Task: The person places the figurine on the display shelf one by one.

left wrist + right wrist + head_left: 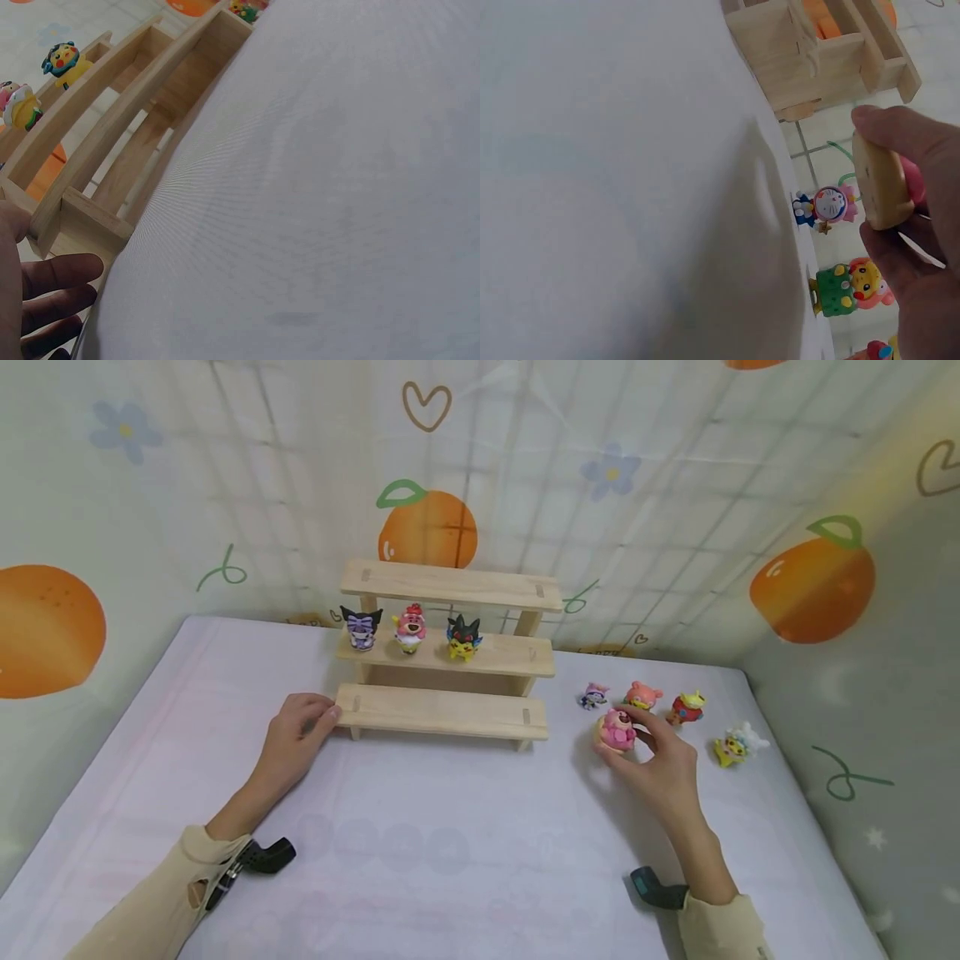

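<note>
My right hand (663,768) pinches a pink bear figurine (618,732) with a pale round back between thumb and fingers. In the right wrist view that pale back (881,184) faces the camera, held above the tabletop. My left hand (294,739) rests at the left end of a three-step wooden display shelf (442,712), its thumb at the lowest board and its other fingers loosely extended beside the end. On the middle step stand a black-and-purple figurine (362,628), a pink one with a red top (410,628) and a yellow one with a black hood (464,638).
Right of the shelf, several figurines stand on the white-covered table (420,860): a small purple one (593,696), a pink-hooded one (642,694), a red-and-yellow one (687,707) and a yellow one with white top (738,745). A printed curtain (300,485) hangs behind.
</note>
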`<state>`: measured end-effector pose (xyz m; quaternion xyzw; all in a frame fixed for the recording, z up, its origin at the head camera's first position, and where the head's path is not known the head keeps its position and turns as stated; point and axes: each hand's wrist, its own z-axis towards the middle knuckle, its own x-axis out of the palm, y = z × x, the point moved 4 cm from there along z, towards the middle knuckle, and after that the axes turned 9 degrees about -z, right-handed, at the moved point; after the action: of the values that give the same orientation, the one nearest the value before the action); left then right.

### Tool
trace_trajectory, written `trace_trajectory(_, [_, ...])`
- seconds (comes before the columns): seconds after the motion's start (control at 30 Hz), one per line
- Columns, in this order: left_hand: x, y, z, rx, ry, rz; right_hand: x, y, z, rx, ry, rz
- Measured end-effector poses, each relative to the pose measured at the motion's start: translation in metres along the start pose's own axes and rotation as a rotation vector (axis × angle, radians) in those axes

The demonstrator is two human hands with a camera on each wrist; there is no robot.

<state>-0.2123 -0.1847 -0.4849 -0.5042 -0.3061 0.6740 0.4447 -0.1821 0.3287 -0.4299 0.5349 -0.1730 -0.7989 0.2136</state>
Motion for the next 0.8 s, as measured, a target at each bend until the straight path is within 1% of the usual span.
trace_trajectory(0.17, [0.0, 0.001, 0.0, -0.007, 0.003, -0.01, -0.002, 0.008, 0.001, -0.018, -0.002, 0.007])
trace_trajectory(0.37, [0.0, 0.0, 0.0, -0.008, 0.001, -0.009, -0.005, 0.025, 0.011, -0.091, -0.042, 0.046])
trace_trajectory(0.53, [0.0, -0.001, 0.0, -0.009, 0.0, -0.011, -0.002, 0.04, 0.02, -0.147, -0.042, 0.079])
trace_trajectory(0.8, [0.0, -0.002, 0.001, -0.002, -0.001, -0.001, 0.002, 0.053, 0.026, -0.128, -0.016, 0.092])
